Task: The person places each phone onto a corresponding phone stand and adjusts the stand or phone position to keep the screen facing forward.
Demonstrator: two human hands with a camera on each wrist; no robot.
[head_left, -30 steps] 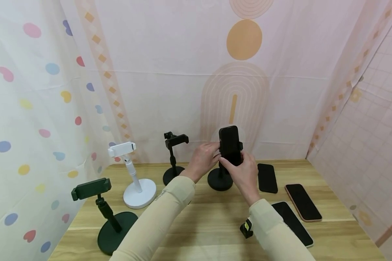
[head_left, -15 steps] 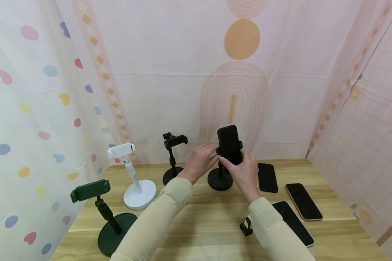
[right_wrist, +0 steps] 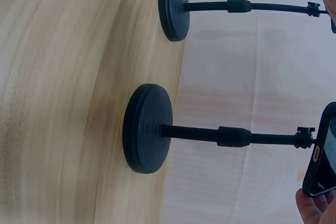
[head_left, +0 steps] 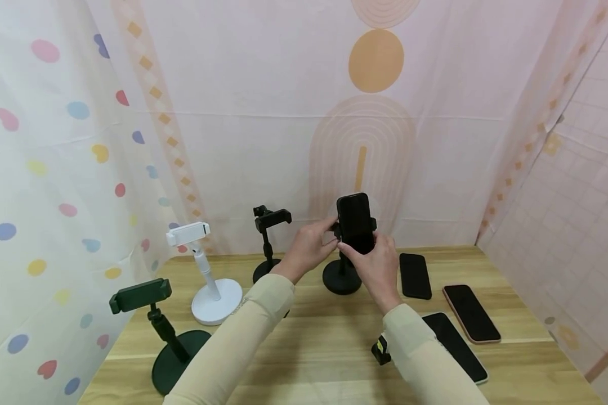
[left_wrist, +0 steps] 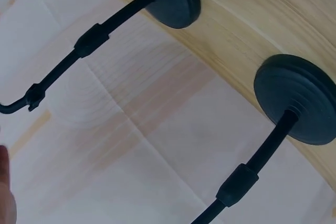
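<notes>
Both the left hand [head_left: 308, 247] and right hand [head_left: 376, 264] grasp the black phone [head_left: 355, 222] upright in the stand [head_left: 342, 277] at twelve o'clock; three phones [head_left: 454, 339] at three o'clock remain unmounted.

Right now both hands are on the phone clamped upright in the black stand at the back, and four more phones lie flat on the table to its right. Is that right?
Not quite: three phones lie flat on the table, not four, as the head view shows. The rest holds: the left hand and right hand are on the upright phone in the black stand.
</notes>
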